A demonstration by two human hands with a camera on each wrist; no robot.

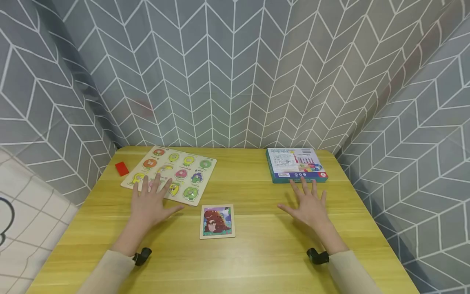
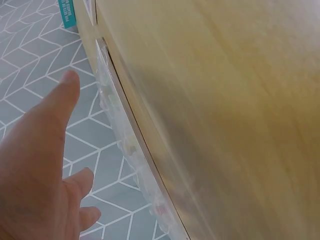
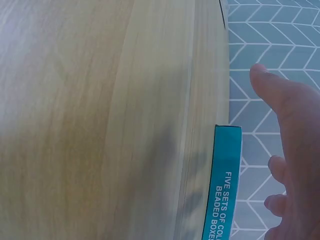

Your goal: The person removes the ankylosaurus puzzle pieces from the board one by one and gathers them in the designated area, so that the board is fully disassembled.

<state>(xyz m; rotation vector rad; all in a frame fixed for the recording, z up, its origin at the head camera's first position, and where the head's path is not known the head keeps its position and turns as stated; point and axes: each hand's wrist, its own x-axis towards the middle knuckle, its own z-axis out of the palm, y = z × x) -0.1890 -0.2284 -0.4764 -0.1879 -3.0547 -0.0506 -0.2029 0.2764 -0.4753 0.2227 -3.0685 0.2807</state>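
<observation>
My left hand [image 1: 149, 206] is spread with straight fingers over the near left edge of a wooden fruit puzzle board [image 1: 187, 175], holding nothing. In the left wrist view a clear wrap covers the face of that board [image 2: 132, 130]. My right hand [image 1: 310, 206], also spread and holding nothing, has its fingertips at the front edge of a teal and white box [image 1: 293, 163]. The side of this box [image 3: 225, 175] reads "FIVE SETS OF COL… BEADED BOXES" in the right wrist view. Between the hands lies a small square dinosaur picture puzzle [image 1: 217, 221] in a wooden frame.
A small red rectangular piece [image 1: 122, 168] lies left of the fruit board. All of it rests on a wood-grain table [image 1: 253, 261]. Grey curtains [image 1: 235, 81] with white chevron lines hang behind and at both sides. Each wrist wears a black camera on a strap.
</observation>
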